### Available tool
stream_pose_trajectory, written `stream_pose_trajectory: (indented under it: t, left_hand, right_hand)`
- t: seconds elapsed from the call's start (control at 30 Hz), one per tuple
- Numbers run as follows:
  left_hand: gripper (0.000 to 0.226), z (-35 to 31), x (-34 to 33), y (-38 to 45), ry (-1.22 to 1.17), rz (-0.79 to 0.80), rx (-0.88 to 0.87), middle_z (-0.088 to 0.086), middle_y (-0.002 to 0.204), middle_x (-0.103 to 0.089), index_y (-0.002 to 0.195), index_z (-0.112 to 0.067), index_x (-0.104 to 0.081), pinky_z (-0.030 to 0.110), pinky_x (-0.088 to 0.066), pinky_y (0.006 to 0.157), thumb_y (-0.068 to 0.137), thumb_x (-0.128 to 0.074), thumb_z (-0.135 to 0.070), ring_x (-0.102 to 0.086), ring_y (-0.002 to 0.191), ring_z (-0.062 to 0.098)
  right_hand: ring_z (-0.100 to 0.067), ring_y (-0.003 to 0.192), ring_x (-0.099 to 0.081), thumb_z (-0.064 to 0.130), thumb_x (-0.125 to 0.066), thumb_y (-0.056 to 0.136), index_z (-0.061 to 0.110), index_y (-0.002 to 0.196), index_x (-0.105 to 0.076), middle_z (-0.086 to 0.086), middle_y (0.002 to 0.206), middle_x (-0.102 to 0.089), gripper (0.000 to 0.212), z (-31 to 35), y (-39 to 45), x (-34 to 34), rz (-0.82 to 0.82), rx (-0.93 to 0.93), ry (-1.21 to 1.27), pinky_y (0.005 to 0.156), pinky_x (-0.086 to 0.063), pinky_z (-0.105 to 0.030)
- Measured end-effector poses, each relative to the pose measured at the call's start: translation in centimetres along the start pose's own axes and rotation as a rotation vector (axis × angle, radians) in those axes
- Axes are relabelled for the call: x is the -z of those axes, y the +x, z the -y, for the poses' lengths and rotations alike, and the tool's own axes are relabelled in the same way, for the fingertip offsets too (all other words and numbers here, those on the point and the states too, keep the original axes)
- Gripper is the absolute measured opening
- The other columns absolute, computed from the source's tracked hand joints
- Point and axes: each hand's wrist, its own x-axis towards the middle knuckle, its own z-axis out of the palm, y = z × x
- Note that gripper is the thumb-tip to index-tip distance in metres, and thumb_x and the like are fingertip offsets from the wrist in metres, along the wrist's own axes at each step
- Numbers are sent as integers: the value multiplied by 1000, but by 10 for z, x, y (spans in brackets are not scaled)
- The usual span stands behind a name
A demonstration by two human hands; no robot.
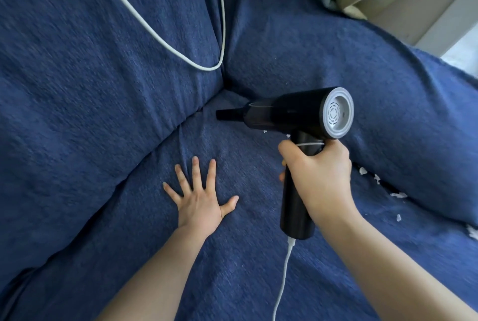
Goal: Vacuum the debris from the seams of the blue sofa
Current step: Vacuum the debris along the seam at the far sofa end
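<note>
1. Head view: the right hand [316, 170] has its fingers wrapped around the handle of the vacuum [289, 116], whose long axis runs right to left, nozzle aimed at the sofa [77, 87] corner seam.
2. White debris [377, 178] lies in the seam right of that hand, behind the nozzle.
3. The left hand [200, 203] presses flat on the seat, fingers spread.

I can read no text, label, brand or number anywhere in my view. The handheld vacuum [292, 116], at about 3 o'clock from centre, has a plain black body and a grey rear grille carrying no lettering I can make out.
</note>
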Motion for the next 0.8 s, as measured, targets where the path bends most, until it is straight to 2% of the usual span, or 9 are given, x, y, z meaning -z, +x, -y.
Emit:
stream_pose_trajectory:
  t: [0.13, 0.17, 0.23, 0.37, 0.43, 0.53, 0.67, 0.8]
  left_hand:
    - [101, -2, 3, 1, 1, -45, -71, 16, 160, -6, 154, -15, -14, 71, -13, 108, 76, -18, -80, -3, 145, 45]
    - [99, -1, 3, 2, 12, -50, -102, 16, 160, -9, 153, -12, -18, 69, -15, 110, 78, -20, -77, -5, 146, 42]
    - [97, -1, 7, 5, 21, -37, -145, 11, 161, -5, 153, -11, -14, 66, -14, 112, 80, -17, -74, -3, 148, 34]
    - [82, -13, 15, 18, 0, -31, -125, -2, 160, 19, 148, -29, 20, 69, 0, 111, 81, -1, -71, 17, 147, 28]
    - [77, -26, 21, 28, -33, -11, -104, -7, 157, 26, 145, -36, 25, 73, 3, 108, 83, -5, -71, 24, 145, 28]
    - [74, -38, 25, 38, -59, 6, -83, -8, 157, 28, 146, -40, 23, 76, 4, 104, 88, -13, -69, 27, 143, 30]
    - [73, -37, 17, 34, -27, -67, -76, -7, 161, 13, 151, -37, 10, 76, 3, 105, 87, -4, -69, 15, 147, 30]
    - [75, -34, 15, 29, -21, -85, -81, -8, 162, -2, 153, -33, -4, 74, -1, 107, 86, -4, -67, 4, 149, 29]
  right_hand:
    - [-31, 62, -71, 23, -70, 73, 6, 72, -62, -6, 55, -66, 20, 0, 8, 13, -53, 11, -20, 58, -57, -34]
    - [-32, 63, -71, 23, -70, 74, 5, 72, -62, -7, 56, -67, 20, 0, 10, 16, -64, 17, -37, 59, -57, -34]
    - [-32, 65, -70, 22, -70, 75, 5, 72, -62, -10, 59, -68, 19, -1, 13, 22, -66, 31, -77, 61, -56, -33]
    - [-34, 74, -69, 37, -63, 65, 7, 68, -60, -11, 59, -68, 30, 0, 16, 31, -81, 75, -156, 72, -57, -38]
    - [-35, 80, -69, 41, -60, 63, 10, 68, -59, -9, 63, -69, 31, 2, 20, 33, -85, 111, -183, 79, -55, -39]
    - [-31, 81, -68, 41, -59, 64, 12, 69, -60, -6, 64, -69, 30, 6, 25, 33, -81, 166, -215, 77, -50, -33]
    - [-27, 80, -68, 40, -59, 65, 12, 69, -61, -6, 65, -70, 29, 12, 30, 31, -90, 207, -229, 72, -47, -26]
    - [-27, 83, -69, 41, -59, 66, 15, 74, -59, -2, 68, -70, 27, 16, 44, 23, -62, 210, -264, 79, -51, -34]
